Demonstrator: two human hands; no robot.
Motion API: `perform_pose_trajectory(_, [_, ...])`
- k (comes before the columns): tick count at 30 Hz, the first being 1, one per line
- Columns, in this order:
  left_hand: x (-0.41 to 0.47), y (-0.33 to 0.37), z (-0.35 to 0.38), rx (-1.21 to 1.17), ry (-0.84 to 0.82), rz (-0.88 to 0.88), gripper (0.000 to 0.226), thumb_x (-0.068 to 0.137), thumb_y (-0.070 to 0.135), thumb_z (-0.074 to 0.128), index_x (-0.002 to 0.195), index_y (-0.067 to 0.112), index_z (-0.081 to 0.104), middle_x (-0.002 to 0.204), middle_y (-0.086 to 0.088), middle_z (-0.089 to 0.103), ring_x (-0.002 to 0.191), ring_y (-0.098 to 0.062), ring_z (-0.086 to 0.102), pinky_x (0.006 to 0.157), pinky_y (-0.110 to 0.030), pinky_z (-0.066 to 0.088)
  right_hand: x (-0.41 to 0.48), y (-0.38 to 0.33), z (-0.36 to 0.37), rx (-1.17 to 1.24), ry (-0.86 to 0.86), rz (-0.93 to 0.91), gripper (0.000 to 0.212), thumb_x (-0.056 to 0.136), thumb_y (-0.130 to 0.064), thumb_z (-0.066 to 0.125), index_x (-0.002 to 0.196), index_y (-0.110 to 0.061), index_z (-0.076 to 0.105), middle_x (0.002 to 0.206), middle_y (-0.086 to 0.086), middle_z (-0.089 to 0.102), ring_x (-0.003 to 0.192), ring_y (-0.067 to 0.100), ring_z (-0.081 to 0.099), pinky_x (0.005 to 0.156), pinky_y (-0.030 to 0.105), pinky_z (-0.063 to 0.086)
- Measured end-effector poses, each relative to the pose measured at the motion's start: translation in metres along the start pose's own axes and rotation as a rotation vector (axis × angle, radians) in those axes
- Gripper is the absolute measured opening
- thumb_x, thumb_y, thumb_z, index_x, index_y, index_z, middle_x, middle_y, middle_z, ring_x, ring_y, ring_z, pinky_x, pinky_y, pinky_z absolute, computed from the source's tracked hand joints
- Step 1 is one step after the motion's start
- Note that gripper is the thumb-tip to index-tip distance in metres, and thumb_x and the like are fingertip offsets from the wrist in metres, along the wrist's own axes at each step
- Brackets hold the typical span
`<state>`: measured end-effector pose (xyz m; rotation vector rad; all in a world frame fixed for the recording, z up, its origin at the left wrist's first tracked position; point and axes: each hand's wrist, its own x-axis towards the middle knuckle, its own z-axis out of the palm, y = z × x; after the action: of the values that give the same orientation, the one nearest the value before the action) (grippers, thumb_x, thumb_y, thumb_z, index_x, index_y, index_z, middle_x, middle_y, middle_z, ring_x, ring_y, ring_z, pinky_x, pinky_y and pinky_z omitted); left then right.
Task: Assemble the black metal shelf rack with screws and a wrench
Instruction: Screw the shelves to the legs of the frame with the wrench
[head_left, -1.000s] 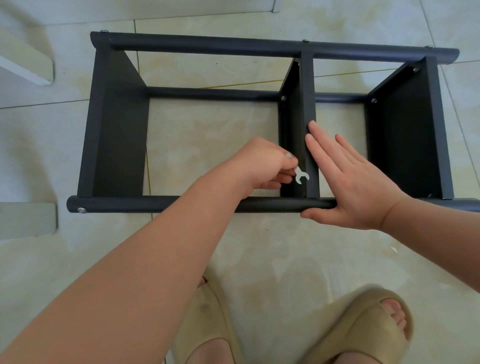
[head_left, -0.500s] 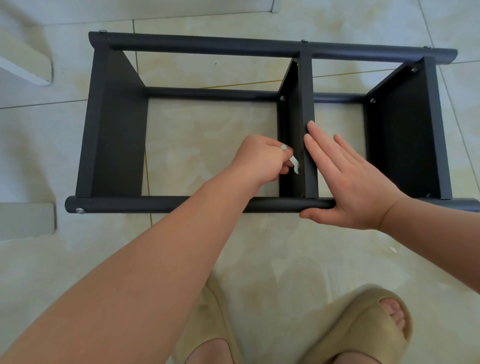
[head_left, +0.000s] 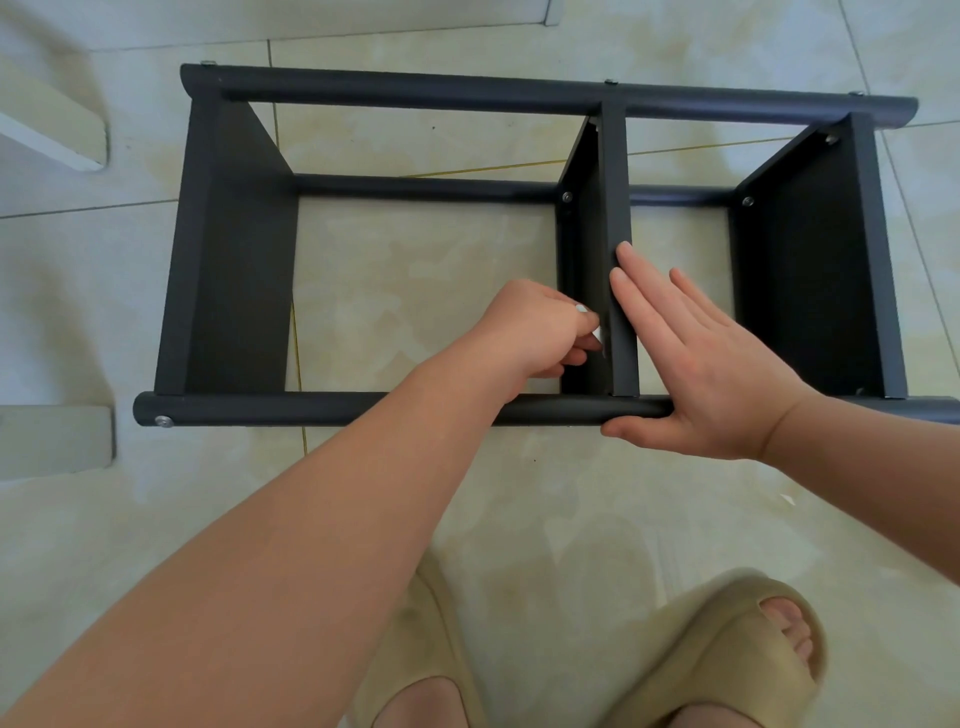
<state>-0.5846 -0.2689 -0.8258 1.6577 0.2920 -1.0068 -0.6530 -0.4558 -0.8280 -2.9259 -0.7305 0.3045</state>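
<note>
Since a second ago the wrench has been turned nearly edge-on, pinched by the left hand beside the middle panel. At three o'clock the right hand is laid flat, steadying the rack on the floor.

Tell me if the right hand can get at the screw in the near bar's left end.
Likely not as things stand: the right hand rests on the middle panel, and the left forearm crosses the near bar between it and that screw.
</note>
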Motion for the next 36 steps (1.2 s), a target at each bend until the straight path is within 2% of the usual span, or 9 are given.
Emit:
perform_pose_trajectory(6, [-0.001, 0.002, 0.0, -0.057, -0.014, -0.041, 0.022, 0.098, 0.028, 0.06, 0.11, 0.01, 0.064, 0.078, 0.003, 0.075, 0.074, -0.01, 0.07, 0.067, -0.025, 0.054, 0.0, 0.0, 0.0, 0.005, 0.016, -0.003, 0.118, 0.084, -0.081, 0.04, 0.158, 0.004, 0.009, 0.168, 0.019, -0.001, 0.157, 0.027, 0.003, 0.126, 0.048, 0.011])
perform_pose_trajectory(9, [-0.002, 0.003, 0.0, -0.064, -0.048, -0.066, 0.022, 0.1, 0.027, 0.057, 0.109, 0.008, 0.064, 0.079, 0.001, 0.074, 0.076, -0.013, 0.069, 0.073, -0.027, 0.055, 0.0, 0.0, 0.0, 0.006, 0.023, -0.006, 0.117, 0.084, -0.081, 0.04, 0.158, 0.004, 0.01, 0.168, 0.019, 0.0, 0.157, 0.027, 0.003, 0.126, 0.048, 0.012])
perform_pose_trajectory(18, [-0.002, -0.001, -0.004, -0.035, -0.156, -0.033, 0.014, 0.105, 0.023, 0.049, 0.097, 0.015, 0.059, 0.084, 0.0, 0.071, 0.081, -0.013, 0.066, 0.077, -0.026, 0.053, 0.0, -0.001, 0.0, 0.009, 0.029, -0.006, 0.117, 0.084, -0.08, 0.041, 0.158, 0.005, 0.011, 0.168, 0.02, 0.001, 0.157, 0.028, 0.005, 0.126, 0.05, 0.014])
perform_pose_trajectory(29, [0.002, -0.006, -0.013, 0.086, -0.228, 0.053, 0.019, 0.103, 0.018, 0.05, 0.087, 0.019, 0.061, 0.08, 0.004, 0.074, 0.078, -0.01, 0.067, 0.075, -0.026, 0.049, 0.0, -0.001, -0.001, 0.002, 0.023, -0.004, 0.117, 0.084, -0.081, 0.04, 0.158, 0.005, 0.012, 0.168, 0.02, 0.001, 0.157, 0.028, 0.005, 0.126, 0.05, 0.013])
perform_pose_trajectory(36, [-0.003, -0.007, -0.016, 0.169, -0.277, 0.088, 0.021, 0.103, 0.015, 0.05, 0.085, 0.019, 0.061, 0.072, 0.009, 0.073, 0.072, -0.004, 0.066, 0.064, -0.016, 0.049, 0.0, -0.001, -0.001, -0.004, 0.021, -0.006, 0.117, 0.084, -0.081, 0.041, 0.158, 0.005, 0.011, 0.168, 0.02, 0.0, 0.157, 0.028, 0.004, 0.126, 0.049, 0.012])
